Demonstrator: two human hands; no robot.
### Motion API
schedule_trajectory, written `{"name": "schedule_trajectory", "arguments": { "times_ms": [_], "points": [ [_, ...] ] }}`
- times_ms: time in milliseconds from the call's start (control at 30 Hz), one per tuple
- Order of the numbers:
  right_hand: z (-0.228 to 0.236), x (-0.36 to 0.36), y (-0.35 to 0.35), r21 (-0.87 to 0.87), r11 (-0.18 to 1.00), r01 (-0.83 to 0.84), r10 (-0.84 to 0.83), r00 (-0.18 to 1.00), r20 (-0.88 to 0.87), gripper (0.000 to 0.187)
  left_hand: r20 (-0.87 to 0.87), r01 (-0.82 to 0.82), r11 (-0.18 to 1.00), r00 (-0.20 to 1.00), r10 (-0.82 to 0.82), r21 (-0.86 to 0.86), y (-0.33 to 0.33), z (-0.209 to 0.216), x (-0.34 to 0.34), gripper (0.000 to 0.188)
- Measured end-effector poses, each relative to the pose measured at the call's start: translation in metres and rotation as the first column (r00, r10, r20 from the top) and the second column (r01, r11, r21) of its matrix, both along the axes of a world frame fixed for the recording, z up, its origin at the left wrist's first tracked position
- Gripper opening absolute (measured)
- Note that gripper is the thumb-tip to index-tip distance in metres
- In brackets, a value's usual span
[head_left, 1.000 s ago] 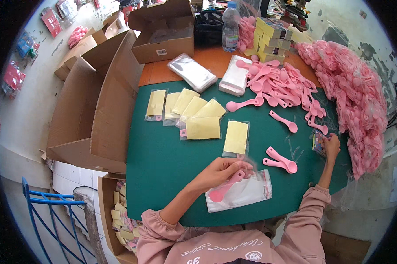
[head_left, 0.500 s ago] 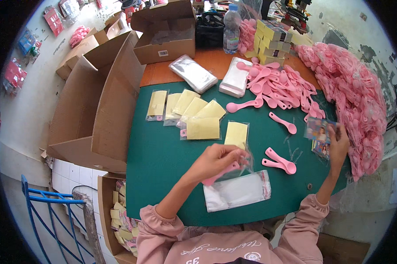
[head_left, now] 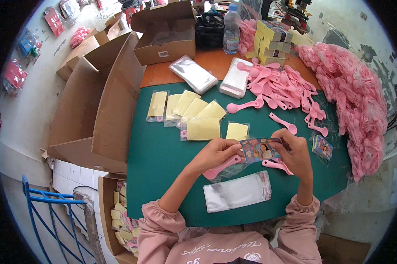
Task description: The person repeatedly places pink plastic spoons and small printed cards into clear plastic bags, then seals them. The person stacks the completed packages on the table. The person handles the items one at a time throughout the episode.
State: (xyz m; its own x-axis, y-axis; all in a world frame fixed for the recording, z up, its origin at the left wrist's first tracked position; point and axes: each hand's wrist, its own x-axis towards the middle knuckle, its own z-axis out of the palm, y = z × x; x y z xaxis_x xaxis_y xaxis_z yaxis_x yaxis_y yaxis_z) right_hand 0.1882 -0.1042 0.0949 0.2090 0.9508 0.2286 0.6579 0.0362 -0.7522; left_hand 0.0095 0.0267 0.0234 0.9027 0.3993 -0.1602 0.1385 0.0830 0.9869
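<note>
My left hand (head_left: 214, 155) pinches a clear plastic bag with a pink measuring spoon (head_left: 222, 168) lying inside it. Between the fingers of my right hand (head_left: 296, 152) is a printed blue card (head_left: 259, 150), whose left end meets the bag at my left fingertips. How far the card sits within the bag I cannot tell. Below both hands lies a flat pile of clear bags (head_left: 236, 192). Loose pink spoons (head_left: 274, 165) are partly covered by my right hand. Several bagged cards, yellow side up (head_left: 203, 129), spread out beyond my left hand.
A heap of pink spoons (head_left: 277, 86) covers the table's far right, beside a long plastic-wrapped mass of them (head_left: 352, 97). A small card stack (head_left: 322, 147) lies at right. Cardboard boxes (head_left: 115, 101) border the left edge; a water bottle (head_left: 231, 31) stands behind.
My right hand has come left from the small card stack, bringing one card to the bag. My left hand stays almost in place, with the bag and spoon still in it.
</note>
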Motion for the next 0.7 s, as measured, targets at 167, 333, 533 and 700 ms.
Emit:
{"name": "schedule_trajectory", "arguments": {
  "times_ms": [167,333,533,700],
  "points": [
    [-0.007,-0.001,0.013,-0.119,0.981,-0.155,0.155,0.988,-0.014,0.014,-0.075,0.222,0.959,0.974,-0.212,0.178,0.000,0.012,0.001,0.029],
    [-0.021,-0.008,0.022,-0.141,0.949,-0.280,0.280,0.960,-0.022,0.020,0.083,0.125,0.984,0.987,-0.136,0.124,-0.003,0.004,0.009,0.038],
    [-0.041,0.008,0.031,-0.130,0.902,-0.411,0.402,0.911,-0.092,0.030,-0.063,0.096,0.911,0.995,-0.077,0.401,0.001,-0.002,0.010,0.046],
    [-0.065,-0.002,0.020,-0.095,0.888,-0.449,0.421,0.880,-0.221,0.020,-0.179,0.287,0.913,0.953,-0.243,0.291,0.010,-0.004,-0.001,0.042]
  ]
}}
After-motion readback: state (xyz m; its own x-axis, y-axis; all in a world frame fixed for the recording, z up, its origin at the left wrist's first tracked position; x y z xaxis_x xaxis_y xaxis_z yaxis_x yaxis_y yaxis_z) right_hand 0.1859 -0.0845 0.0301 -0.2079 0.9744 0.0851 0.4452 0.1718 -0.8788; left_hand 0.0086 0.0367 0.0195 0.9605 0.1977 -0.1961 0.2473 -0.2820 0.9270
